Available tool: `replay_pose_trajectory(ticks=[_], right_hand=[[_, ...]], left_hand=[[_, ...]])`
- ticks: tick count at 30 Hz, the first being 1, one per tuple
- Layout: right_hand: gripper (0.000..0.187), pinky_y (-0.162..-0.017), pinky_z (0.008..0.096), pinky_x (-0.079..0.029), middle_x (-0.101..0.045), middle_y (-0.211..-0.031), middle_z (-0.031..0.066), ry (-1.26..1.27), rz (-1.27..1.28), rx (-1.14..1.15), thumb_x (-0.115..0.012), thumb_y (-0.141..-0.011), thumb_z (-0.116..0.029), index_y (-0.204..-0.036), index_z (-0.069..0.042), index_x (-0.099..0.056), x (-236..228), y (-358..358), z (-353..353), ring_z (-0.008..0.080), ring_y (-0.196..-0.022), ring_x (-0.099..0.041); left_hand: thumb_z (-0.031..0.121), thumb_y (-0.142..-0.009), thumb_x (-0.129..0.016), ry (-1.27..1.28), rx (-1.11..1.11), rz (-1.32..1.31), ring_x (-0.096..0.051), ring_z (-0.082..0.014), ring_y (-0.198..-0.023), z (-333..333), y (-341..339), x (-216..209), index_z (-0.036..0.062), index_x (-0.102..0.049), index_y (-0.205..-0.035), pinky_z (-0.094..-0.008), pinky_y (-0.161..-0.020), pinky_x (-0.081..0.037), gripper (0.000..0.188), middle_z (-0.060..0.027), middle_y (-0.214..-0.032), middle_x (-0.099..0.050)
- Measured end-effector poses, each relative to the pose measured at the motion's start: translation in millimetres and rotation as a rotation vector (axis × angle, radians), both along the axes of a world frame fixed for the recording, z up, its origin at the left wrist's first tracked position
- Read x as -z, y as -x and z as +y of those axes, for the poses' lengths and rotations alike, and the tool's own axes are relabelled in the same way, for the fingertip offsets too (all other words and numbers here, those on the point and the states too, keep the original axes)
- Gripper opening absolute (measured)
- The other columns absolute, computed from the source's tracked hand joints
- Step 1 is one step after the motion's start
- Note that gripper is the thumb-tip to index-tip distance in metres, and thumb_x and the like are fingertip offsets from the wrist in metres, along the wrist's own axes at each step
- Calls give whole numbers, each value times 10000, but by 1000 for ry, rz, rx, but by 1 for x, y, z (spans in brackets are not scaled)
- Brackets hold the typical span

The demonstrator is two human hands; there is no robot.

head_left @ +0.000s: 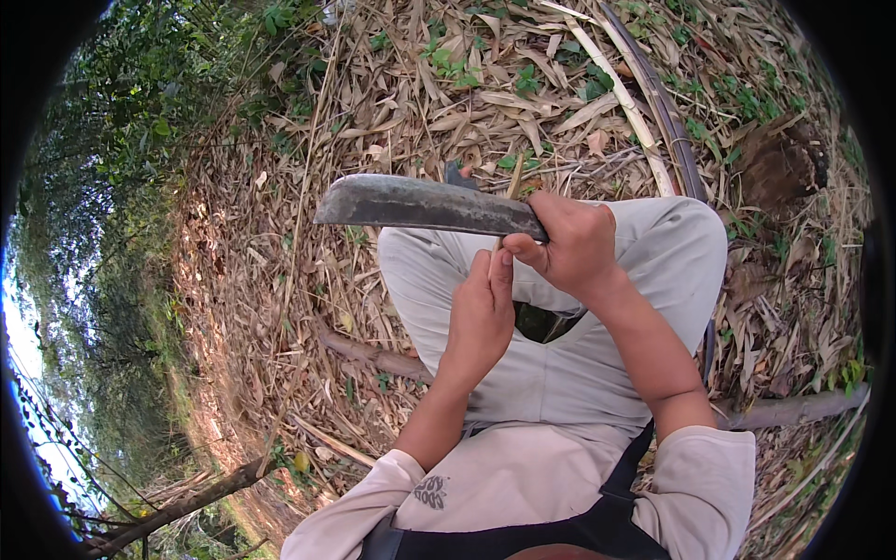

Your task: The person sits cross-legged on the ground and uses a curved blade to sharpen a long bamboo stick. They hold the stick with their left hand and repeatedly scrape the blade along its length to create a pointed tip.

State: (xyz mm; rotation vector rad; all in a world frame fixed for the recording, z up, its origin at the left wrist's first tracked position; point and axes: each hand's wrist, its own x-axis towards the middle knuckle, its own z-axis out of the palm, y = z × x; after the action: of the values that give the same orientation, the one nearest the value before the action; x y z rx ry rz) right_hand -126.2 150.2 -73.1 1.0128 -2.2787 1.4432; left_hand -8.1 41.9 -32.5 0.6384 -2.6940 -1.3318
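Note:
A machete (420, 204) with a broad, dark, worn blade lies crosswise above my lap, its tip toward the left. My right hand (574, 245) is closed round its handle end, which the fingers hide. Below the blade, my left hand (483, 308) pinches a thin pale wooden strip (497, 245). The strip runs upward behind the blade, and its upper end (516, 175) shows past the blade's back edge. Blade and strip cross close to my right thumb. Whether the edge bites into the wood cannot be made out.
I sit with bent knees in light trousers (551, 383). Dry leaves (280, 280) cover the ground. A long pale split strip (621, 93) and a dark curved pole (667, 112) lie ahead right, near a brown stump (779, 166). Branches (793, 411) lie at both sides; bushes (121, 140) stand left.

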Motion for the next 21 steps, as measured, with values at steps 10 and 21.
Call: replay_pose_trajectory(ticks=[10,21], right_hand=[[645,-477,422,-441,-530,-551,111,31,175,108,-511,-934,-648,-697,-48,-528,11,14,0,323,-509,-588],[548,-499,368,-391,-489,-569,92,297,-307,-29,-492,-1016,-505,-765,-21,-542,11,24,13,246,-482,-470]], left_hand=[[322,-1084,-392,-45,18,-45,-463,-309,-528,-2,-8,-19,12,-502,-922,-396,-498,-359,367,-144,-603,-473],[408,-1092,-338,-216,-77,-31,-336,-42,-551,-19,-26,-22,64,-489,-817,-225,-493,-284,466,51,-633,-385]])
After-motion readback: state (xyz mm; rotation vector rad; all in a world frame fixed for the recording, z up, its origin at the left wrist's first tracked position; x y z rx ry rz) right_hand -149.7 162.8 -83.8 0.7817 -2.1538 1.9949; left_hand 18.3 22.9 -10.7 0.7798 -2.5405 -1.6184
